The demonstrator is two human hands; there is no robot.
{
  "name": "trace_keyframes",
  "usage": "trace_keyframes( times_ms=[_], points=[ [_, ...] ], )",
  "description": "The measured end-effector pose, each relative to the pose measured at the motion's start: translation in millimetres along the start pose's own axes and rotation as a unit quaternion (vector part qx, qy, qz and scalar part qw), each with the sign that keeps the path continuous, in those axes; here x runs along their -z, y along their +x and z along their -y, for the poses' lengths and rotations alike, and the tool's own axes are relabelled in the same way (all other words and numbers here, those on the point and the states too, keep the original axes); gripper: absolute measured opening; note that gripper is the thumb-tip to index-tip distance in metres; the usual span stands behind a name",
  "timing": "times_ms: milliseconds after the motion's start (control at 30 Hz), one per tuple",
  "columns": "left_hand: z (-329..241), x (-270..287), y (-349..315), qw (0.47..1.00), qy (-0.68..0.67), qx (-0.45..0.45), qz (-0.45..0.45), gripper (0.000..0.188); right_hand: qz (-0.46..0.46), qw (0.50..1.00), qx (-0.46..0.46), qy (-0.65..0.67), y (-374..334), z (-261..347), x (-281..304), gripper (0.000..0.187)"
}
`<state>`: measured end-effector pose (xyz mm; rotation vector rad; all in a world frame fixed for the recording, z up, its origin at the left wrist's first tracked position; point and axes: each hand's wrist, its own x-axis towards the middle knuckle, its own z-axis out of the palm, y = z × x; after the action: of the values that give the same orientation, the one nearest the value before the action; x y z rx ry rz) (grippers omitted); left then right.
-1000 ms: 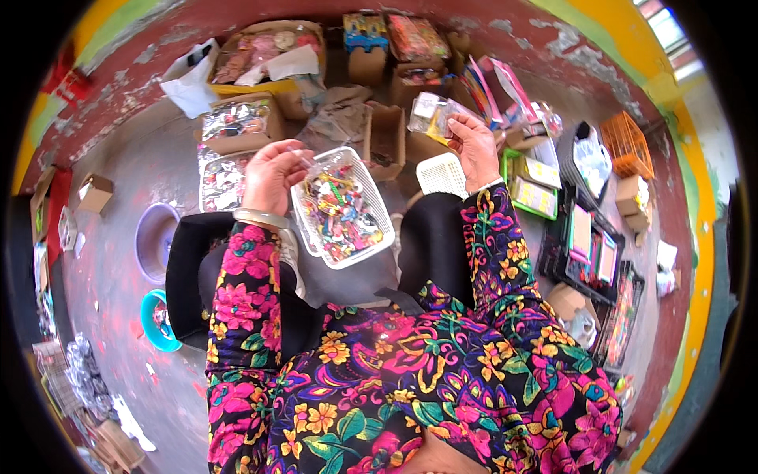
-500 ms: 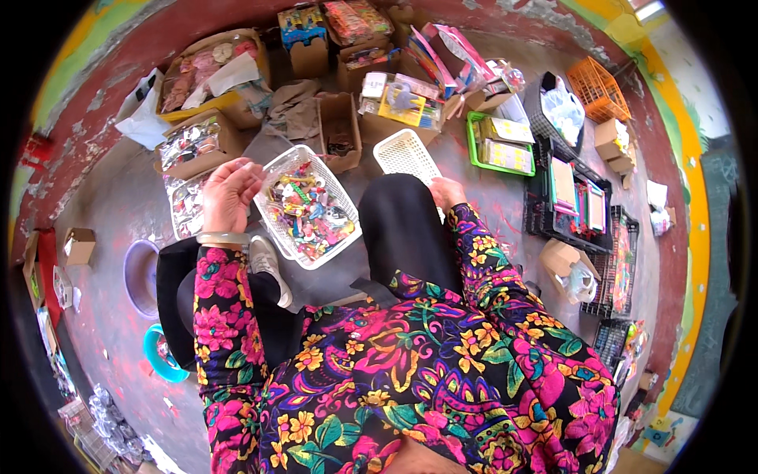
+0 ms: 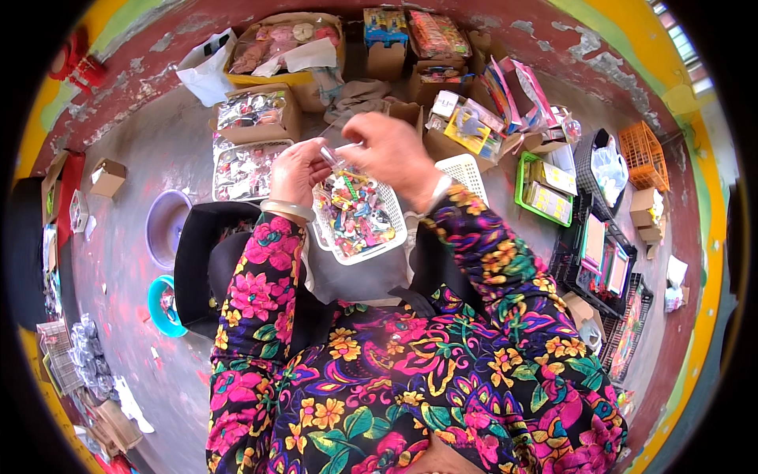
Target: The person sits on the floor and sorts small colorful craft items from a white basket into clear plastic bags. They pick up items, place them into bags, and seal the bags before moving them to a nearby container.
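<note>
Above the far edge of a white plastic basket (image 3: 365, 254) my two hands are close together. My left hand (image 3: 297, 172) is closed, its thumb and fingertips pinching a small shiny, see-through piece (image 3: 328, 156); its kind is unclear. My right hand (image 3: 392, 156) is curled with its fingertips at the other side of that piece; motion blurs it, and what it grips is hidden. Many small colourful trinkets (image 3: 355, 217) fill the basket, a green one among them. Beyond my right wrist shows part of a second white basket (image 3: 464, 171).
A black container (image 3: 196, 265) stands at my left, near a purple basin (image 3: 167, 227) and a turquoise basin (image 3: 162, 306). Ahead are open cartons (image 3: 294, 118) of packed goods. To the right sit a green basket (image 3: 545, 204), black crates (image 3: 580, 257) and an orange crate (image 3: 643, 154).
My right hand has come left from beside the second white basket to meet my left hand over the trinkets. My right knee has moved aside, and the view has shifted.
</note>
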<state>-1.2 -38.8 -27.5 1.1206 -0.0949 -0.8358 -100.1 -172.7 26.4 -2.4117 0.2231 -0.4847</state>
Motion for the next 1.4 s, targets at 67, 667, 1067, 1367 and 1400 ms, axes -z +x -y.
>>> trace_keyframes(
  times_ms=[67,667,1067,1367,1400],
  points=[
    [1.2,0.1,1.4,1.0,0.0,-0.011,0.017,0.014,-0.013,0.995,0.047,-0.084,-5.0,3.5,-24.7,0.026],
    [8.8,-8.9,5.3,0.988,0.109,-0.11,-0.018,0.022,-0.001,0.874,-0.224,0.43,6.3,-38.8,-33.0,0.012],
    [-12.8,-0.4,5.7,0.929,0.342,-0.136,0.036,0.015,0.107,0.877,-0.216,0.415,6.6,-41.9,-11.3,0.012],
    [-13.4,3.6,5.4,0.959,0.262,-0.05,0.093,0.013,0.176,0.894,-0.147,0.386,4.5,-42.0,-8.7,0.007],
    [-12.9,3.6,5.6,0.96,0.26,-0.048,0.091,0.013,0.183,0.895,-0.142,0.381,4.6,-41.7,-8.6,0.007]
  ],
)
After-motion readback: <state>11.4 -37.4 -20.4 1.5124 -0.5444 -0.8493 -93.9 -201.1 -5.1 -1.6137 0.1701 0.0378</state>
